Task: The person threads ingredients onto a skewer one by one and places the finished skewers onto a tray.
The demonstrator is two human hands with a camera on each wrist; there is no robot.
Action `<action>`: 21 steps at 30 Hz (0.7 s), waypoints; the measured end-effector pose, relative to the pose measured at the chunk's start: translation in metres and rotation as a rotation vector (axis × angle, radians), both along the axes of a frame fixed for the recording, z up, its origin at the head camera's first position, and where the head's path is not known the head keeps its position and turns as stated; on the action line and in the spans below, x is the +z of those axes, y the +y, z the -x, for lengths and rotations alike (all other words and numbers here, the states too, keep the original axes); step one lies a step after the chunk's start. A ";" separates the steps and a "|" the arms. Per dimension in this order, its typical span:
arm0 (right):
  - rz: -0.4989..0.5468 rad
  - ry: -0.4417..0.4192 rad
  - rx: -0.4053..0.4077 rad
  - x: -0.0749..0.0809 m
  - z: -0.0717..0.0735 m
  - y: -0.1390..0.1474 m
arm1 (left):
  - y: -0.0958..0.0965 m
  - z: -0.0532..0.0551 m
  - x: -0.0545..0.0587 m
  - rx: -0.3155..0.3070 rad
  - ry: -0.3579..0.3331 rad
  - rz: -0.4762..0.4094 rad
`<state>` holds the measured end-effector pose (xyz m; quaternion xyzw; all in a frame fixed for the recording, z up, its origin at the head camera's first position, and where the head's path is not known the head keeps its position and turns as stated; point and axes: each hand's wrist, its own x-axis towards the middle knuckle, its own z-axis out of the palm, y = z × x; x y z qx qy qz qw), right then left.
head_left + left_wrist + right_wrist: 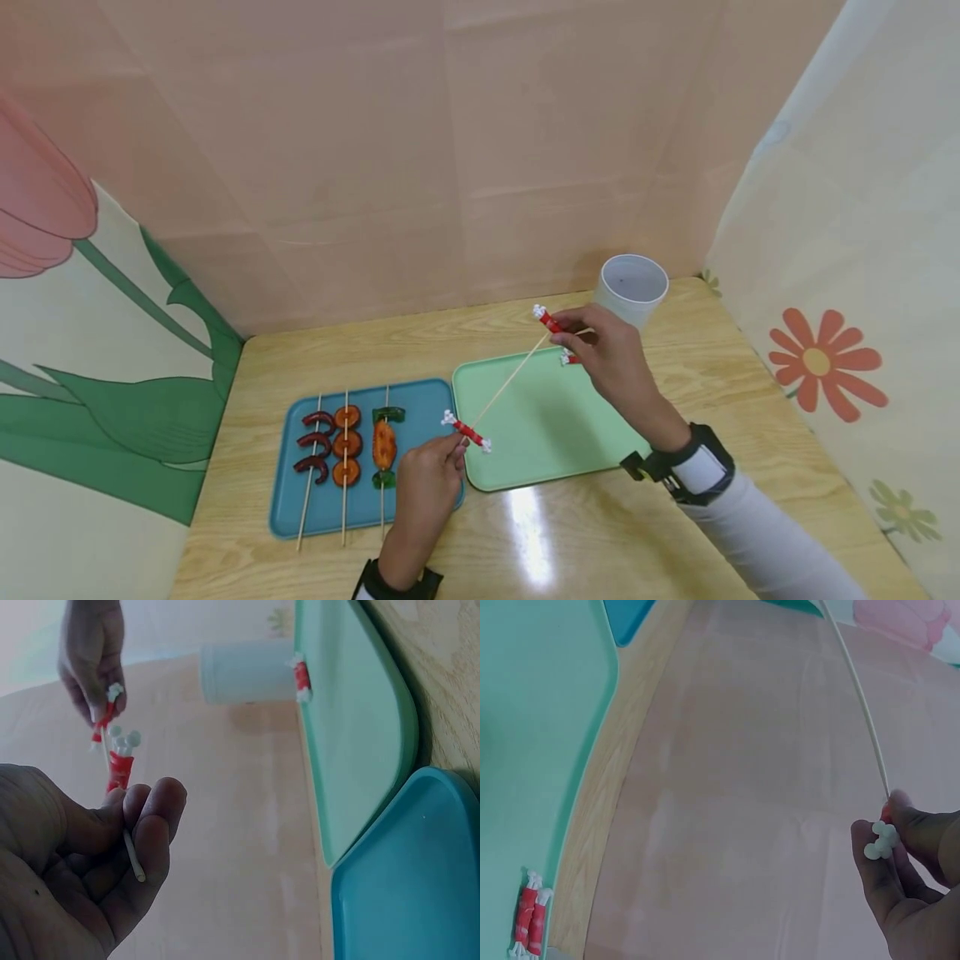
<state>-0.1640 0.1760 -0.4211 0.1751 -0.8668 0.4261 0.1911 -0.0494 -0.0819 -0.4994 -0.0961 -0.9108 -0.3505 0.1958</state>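
My left hand pinches a thin wooden skewer near its lower end, whose tip shows past the fingers in the left wrist view. Just above those fingers, a red piece with white knobbed ends sits crosswise on the stick. At the upper end, my right hand holds a second red piece with white knobs between thumb and fingers, at the skewer's tip. Whether the tip has gone through it is hidden. Two more such red pieces lie side by side on the green tray.
Left of the green tray, a blue tray bears three loaded skewers: dark red curved pieces, round orange slices, and an orange piece between green ones. A whitish cup stands behind my right hand, near the back wall.
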 end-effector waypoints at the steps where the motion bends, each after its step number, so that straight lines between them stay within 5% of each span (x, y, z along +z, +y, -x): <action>1: 0.000 0.006 -0.002 0.000 0.000 0.000 | 0.000 0.000 0.000 0.000 -0.001 -0.002; 14: 0.024 0.063 0.011 -0.003 -0.001 -0.001 | 0.001 0.001 -0.001 0.005 -0.009 -0.019; 21: -0.001 0.081 -0.010 -0.002 -0.009 -0.007 | 0.003 0.002 0.000 0.008 0.042 0.019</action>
